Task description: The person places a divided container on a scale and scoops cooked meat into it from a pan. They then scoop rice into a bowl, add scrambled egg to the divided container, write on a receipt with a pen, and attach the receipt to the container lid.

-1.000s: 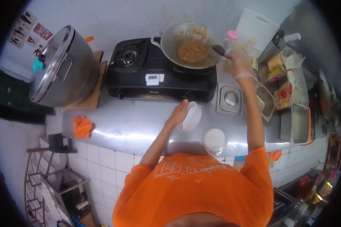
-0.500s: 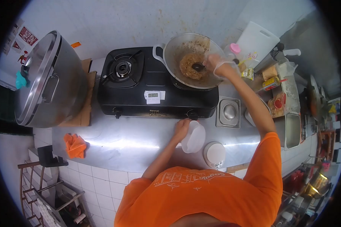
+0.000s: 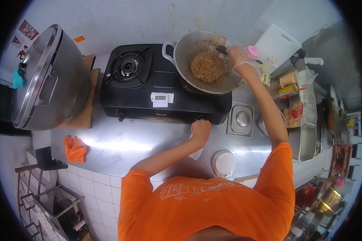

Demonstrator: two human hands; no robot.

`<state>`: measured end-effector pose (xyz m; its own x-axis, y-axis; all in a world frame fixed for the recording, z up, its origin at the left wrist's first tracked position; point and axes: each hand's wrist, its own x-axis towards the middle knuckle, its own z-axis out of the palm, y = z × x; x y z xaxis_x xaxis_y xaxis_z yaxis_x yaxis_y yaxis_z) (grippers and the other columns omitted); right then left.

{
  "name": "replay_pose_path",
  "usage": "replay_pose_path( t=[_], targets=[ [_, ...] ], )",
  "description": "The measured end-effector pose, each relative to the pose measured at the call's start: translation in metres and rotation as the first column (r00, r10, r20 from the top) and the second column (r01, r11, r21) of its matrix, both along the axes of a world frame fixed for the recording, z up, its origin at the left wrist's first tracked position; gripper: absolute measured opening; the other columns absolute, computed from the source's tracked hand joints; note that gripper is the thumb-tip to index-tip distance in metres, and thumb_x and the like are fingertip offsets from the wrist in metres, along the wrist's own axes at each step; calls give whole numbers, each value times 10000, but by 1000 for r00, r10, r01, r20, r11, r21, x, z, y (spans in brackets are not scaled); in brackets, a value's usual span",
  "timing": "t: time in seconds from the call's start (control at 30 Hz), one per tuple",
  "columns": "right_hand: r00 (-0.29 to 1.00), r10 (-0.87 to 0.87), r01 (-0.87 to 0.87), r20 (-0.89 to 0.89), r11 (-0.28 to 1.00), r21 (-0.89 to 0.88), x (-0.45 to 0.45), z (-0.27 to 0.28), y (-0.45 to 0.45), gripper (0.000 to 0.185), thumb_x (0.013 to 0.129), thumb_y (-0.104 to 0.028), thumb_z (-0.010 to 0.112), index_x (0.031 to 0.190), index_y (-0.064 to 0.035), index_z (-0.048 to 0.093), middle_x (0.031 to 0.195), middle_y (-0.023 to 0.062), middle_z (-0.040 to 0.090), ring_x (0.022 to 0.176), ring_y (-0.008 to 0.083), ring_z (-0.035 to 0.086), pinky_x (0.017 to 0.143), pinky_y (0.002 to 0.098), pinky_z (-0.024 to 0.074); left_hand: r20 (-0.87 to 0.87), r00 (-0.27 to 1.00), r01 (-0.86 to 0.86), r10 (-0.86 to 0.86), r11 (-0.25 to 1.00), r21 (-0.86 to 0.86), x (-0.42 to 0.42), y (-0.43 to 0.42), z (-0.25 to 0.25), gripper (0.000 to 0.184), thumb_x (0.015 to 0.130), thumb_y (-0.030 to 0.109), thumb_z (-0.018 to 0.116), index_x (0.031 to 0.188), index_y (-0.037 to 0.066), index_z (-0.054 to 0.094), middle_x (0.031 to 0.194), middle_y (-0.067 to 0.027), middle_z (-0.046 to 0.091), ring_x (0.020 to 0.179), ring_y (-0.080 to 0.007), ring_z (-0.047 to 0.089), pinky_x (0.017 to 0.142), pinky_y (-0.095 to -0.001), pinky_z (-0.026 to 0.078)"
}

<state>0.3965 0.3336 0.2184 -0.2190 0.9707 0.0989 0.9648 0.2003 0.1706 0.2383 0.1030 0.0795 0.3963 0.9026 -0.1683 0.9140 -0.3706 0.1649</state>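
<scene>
My right hand [image 3: 238, 56], in a clear plastic glove, is closed on a dark spoon [image 3: 221, 49] at the right side of the wok. Brown chopped food [image 3: 207, 67] lies in the bottom of the wok [image 3: 184, 60], which sits on the right burner of the black stove [image 3: 165, 80]. At the stove's right front knob is my left hand [image 3: 201, 129], its fingers closed; what they hold is hidden. Part of a white container [image 3: 196, 153] shows below my left wrist. A round white lidded tub [image 3: 223, 163] stands to its right.
A large metal pot [image 3: 56, 86] stands at the left on cardboard. An orange cloth [image 3: 74, 149] lies on the steel counter [image 3: 116, 146]. A metal lid [image 3: 242, 119], packets [image 3: 288, 90] and a white cutting board [image 3: 278, 45] are on the right.
The spoon first went down into the food, then came up to the wok's right upper side. My left hand turned and moved to the stove knob, and now mostly covers the white container.
</scene>
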Motion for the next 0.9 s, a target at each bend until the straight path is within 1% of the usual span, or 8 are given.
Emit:
replay_pose_path(
  t=[0.1, 0.27, 0.4, 0.53, 0.6, 0.7, 0.8, 0.9],
  targets=[
    [990, 0, -34, -138, 970, -240, 1, -26, -2, 250, 830, 10, 539, 1003, -70, 701, 1028, 168, 683, 1015, 348, 633, 874, 392, 507, 162, 987, 7, 10, 994, -106, -17, 3, 11, 405, 884, 429, 615, 746, 63, 717, 745, -141, 694, 747, -287, 703, 648, -421, 546],
    [896, 90, -253, -435, 908, -335, -2, 11, -23, 266, 769, 34, 608, 995, -55, 718, 978, 161, 701, 947, 307, 662, 846, 363, 517, 413, 881, -100, 229, 946, -310, -63, 1, 42, 494, 921, 487, 551, 895, 20, 708, 803, -200, 685, 832, -403, 666, 744, -459, 528],
    [841, 233, -391, -489, 886, -251, 0, -7, -25, 252, 750, 42, 628, 969, -46, 717, 948, 138, 709, 920, 298, 669, 832, 359, 522, 713, 545, -212, 441, 895, -391, -95, -6, 53, 449, 986, 397, 476, 937, -23, 629, 901, -258, 663, 902, -469, 611, 792, -490, 479],
    [824, 334, -485, -457, 833, -266, -11, 15, -49, 282, 746, 45, 632, 1011, -39, 677, 962, 131, 704, 925, 292, 668, 823, 373, 526, 816, 408, -396, 409, 885, -246, -115, -12, 44, 397, 1034, 287, 386, 1076, -43, 602, 1062, -274, 611, 1007, -444, 564, 874, -443, 438],
    [820, 342, -489, -459, 835, -253, -11, 15, -54, 323, 743, 60, 630, 1051, -38, 645, 992, 133, 695, 930, 288, 667, 817, 378, 530, 789, 358, -402, 498, 846, -351, -124, -13, 59, 401, 1039, 289, 368, 1121, -42, 579, 1067, -260, 605, 985, -441, 570, 904, -433, 425],
    [834, 313, -466, -455, 840, -276, -17, 24, -64, 395, 739, 93, 624, 1110, -41, 602, 1047, 137, 675, 933, 284, 664, 818, 376, 535, 791, 295, -409, 536, 819, -402, -133, -16, 60, 416, 1040, 319, 370, 1168, -25, 565, 1083, -210, 615, 963, -351, 617, 834, -400, 496],
    [821, 327, -483, -467, 834, -266, -14, 20, -67, 399, 737, 119, 613, 1106, -33, 597, 1072, 132, 665, 968, 272, 664, 839, 365, 539, 767, 18, -333, 642, 727, -600, -129, -22, 90, 439, 1036, 354, 380, 1216, -1, 563, 1099, -158, 617, 968, -239, 638, 706, -344, 566],
    [816, 318, -485, -482, 830, -273, -8, 10, -67, 385, 744, 121, 604, 1101, -21, 595, 1074, 126, 670, 1022, 263, 659, 874, 356, 533, 741, 15, -300, 672, 709, -638, -137, -22, 76, 481, 1030, 393, 380, 1309, 22, 508, 1167, -130, 587, 998, -206, 639, 683, -320, 614]
  ],
)
